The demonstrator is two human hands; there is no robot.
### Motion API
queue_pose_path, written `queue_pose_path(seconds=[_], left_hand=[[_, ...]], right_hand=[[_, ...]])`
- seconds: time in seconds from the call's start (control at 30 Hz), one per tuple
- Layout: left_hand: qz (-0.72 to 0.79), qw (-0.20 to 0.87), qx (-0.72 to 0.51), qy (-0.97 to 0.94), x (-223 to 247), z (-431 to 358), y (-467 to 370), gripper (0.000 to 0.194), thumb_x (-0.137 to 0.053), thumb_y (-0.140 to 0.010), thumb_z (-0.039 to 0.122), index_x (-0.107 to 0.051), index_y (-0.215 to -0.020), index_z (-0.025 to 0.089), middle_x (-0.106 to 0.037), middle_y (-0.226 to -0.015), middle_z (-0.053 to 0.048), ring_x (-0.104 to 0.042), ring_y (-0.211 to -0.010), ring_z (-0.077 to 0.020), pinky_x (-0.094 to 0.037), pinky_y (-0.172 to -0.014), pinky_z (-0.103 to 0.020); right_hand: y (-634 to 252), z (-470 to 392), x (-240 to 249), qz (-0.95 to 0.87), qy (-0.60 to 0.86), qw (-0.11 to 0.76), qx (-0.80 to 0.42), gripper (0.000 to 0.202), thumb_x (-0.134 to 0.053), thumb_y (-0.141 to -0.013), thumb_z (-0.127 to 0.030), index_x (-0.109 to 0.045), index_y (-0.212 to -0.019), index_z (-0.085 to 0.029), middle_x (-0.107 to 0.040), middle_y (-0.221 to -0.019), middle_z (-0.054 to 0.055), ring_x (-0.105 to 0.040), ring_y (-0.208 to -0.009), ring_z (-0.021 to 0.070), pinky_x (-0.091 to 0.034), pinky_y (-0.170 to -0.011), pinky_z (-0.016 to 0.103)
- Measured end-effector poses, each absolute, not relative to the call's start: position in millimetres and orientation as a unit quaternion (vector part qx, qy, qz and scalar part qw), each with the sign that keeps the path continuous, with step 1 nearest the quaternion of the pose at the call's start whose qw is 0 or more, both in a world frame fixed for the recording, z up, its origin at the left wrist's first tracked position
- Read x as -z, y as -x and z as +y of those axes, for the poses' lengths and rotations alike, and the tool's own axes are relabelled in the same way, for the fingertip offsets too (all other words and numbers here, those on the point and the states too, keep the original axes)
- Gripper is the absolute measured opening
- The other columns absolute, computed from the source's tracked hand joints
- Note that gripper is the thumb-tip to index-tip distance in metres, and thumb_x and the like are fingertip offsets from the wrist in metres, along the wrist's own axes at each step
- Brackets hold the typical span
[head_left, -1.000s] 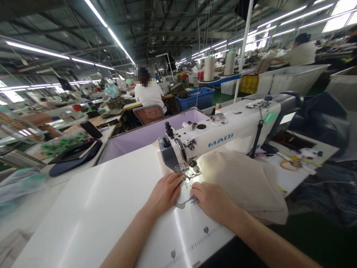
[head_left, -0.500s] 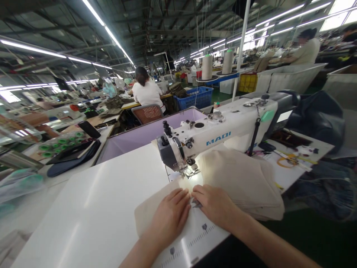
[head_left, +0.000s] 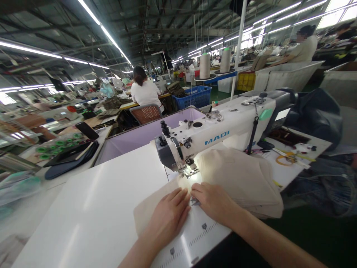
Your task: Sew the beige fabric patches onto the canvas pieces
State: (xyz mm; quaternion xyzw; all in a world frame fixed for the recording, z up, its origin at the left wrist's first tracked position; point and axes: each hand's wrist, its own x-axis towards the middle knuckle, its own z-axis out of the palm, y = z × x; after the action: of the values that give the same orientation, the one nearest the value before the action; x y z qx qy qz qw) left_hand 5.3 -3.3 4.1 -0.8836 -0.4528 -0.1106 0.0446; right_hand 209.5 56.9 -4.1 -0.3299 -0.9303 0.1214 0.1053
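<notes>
A beige fabric piece point(head_left: 147, 210) lies on the white table under the sewing machine's presser foot point(head_left: 192, 172). My left hand point(head_left: 170, 212) rests flat on it, fingers stretched toward the lit needle area. Close by on the right, my right hand point(head_left: 213, 203) has its fingers bent and closed on the cloth edge. A small grey, pointed thing point(head_left: 195, 201) shows under the right hand; its kind is unclear. The white sewing machine point(head_left: 217, 130) stands just beyond both hands. More beige fabric point(head_left: 240, 178) lies folded in layers under its arm.
A lilac-lined bin point(head_left: 128, 136) sits behind the white table point(head_left: 83, 208). Scissors with yellow handles point(head_left: 286, 159) lie on the right. Two thread cones point(head_left: 205, 66) stand on a blue rack. A person in white point(head_left: 145, 91) sits ahead, beside a blue basket point(head_left: 192, 97).
The whole view has shifted slightly, so most things appear a little further left. Both hands keep nearly the same place on the fabric.
</notes>
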Motion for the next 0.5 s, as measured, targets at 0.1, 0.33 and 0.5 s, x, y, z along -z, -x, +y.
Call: queue_pose_path(seconds=[0.1, 0.33, 0.5], left_hand=[[-0.452, 0.047, 0.113, 0.884, -5, 2, -3, 0.032, -0.044, -0.104, 0.030, -0.065, -0.125, 0.017, -0.070, -0.127, -0.011, -0.066, -0.119, -0.0293, -0.061, -0.097, -0.046], [-0.451, 0.047, 0.118, 0.884, -7, 21, 7, 0.032, -0.043, -0.104, 0.030, -0.069, -0.119, 0.019, -0.072, -0.123, -0.010, -0.067, -0.116, -0.0277, -0.060, -0.097, -0.045], [-0.457, 0.030, 0.131, 0.879, -7, 38, 16, 0.032, -0.042, -0.104, 0.029, -0.070, -0.118, 0.018, -0.072, -0.123, -0.011, -0.066, -0.117, -0.0272, -0.059, -0.100, -0.044]], right_hand=[[-207, 62, 3, -0.931, 0.329, 0.104, -0.116, 0.016, -0.054, -0.099, -0.012, -0.068, -0.101, -0.018, -0.068, -0.105, 0.002, -0.062, -0.091, 0.0211, -0.045, -0.068, 0.030], [-199, 75, -4, -0.935, 0.322, 0.100, -0.109, 0.013, -0.057, -0.093, -0.010, -0.067, -0.097, -0.017, -0.067, -0.106, 0.005, -0.062, -0.092, 0.0219, -0.046, -0.070, 0.030], [-194, 81, -3, -0.936, 0.325, 0.107, -0.084, 0.016, -0.053, -0.094, -0.008, -0.067, -0.095, -0.017, -0.067, -0.102, 0.006, -0.062, -0.089, 0.0218, -0.047, -0.072, 0.031]])
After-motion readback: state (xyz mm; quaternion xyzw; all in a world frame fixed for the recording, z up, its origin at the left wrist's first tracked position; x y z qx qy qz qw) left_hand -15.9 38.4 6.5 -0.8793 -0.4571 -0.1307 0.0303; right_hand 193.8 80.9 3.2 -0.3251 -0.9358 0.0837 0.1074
